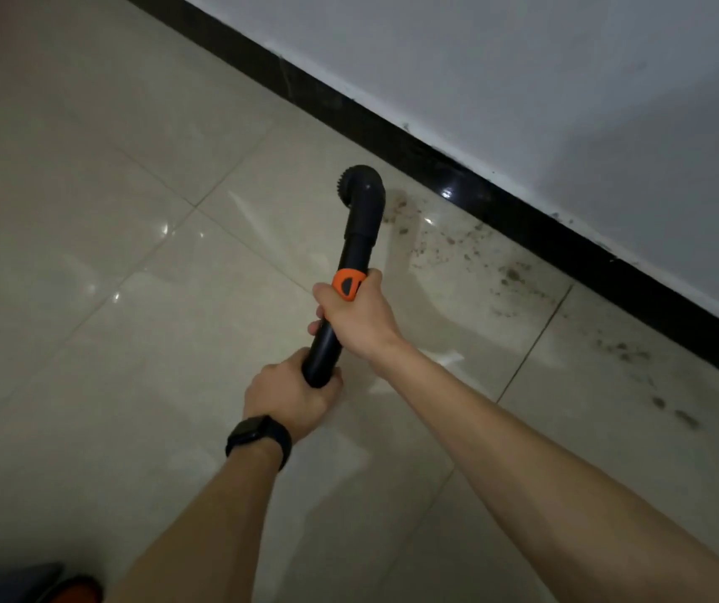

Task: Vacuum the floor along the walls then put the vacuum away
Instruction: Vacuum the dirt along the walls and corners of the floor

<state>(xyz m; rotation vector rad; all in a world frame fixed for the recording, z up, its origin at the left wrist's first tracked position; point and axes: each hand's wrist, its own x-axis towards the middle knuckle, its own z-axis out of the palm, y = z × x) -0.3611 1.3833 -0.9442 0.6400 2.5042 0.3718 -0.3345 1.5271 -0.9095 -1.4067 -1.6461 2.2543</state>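
The floor (88,254) is made of big, pale, shiny tiles with thin lines between them. Light spots shine on it. A grey-white wall (523,80) runs across the top right. A glossy black strip (392,132) sits at the bottom of the wall, where it meets the floor.

Dark bits of dirt (510,274) lie on the tiles right beside the black strip, spread from the middle out to the right edge.

A person holds a black vacuum tube (355,250) with both hands, out over the floor. The right hand (360,317) is wrapped tight around the tube, just under an orange ring (349,282). The left hand (288,396) grips the near end of the tube, with its fingers curled around it. A black watch (257,435) is on the left wrist.

The round brush head (364,185) at the far end is near the black strip, just left of where the dirt begins. I cannot tell if it touches the floor.

A dark and orange thing (66,587) peeks in at the bottom left corner. It is too blurry to tell what it is.
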